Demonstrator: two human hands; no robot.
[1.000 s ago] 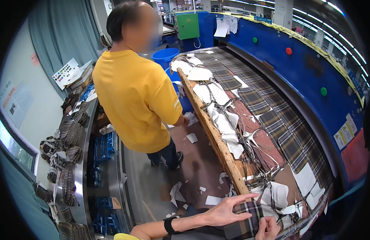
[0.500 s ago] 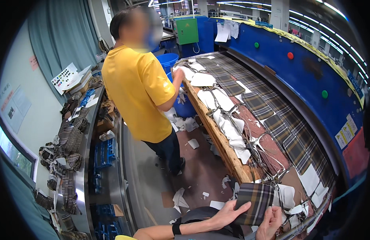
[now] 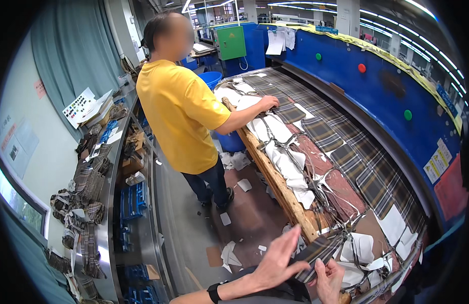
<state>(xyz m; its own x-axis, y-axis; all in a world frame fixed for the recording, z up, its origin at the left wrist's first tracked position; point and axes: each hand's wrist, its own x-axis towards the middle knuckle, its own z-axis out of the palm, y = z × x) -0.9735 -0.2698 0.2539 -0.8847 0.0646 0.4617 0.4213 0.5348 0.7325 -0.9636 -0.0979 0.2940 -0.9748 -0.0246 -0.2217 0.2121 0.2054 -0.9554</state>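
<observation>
A dark plaid piece of fabric is tilted above the near end of the cutting table. My right hand pinches its near edge between thumb and fingers. Left of it, my left hand is open, its fingers stretched up and its thumb beside the fabric's left corner; whether that thumb touches the cloth I cannot tell. White paper pieces and dark fabric strips lie on the table just beyond my hands. Larger plaid panels are spread along the table's right side.
A co-worker in a yellow shirt stands at the table's left side, one arm reaching over it. A shelf with bundled plaid pieces runs along the left wall. Paper scraps litter the floor. A blue machine wall bounds the right side.
My left hand has let go of the fabric and its fingers have risen. The fabric has tipped to a narrower view. The co-worker's arm has reached across the table onto the plaid panels.
</observation>
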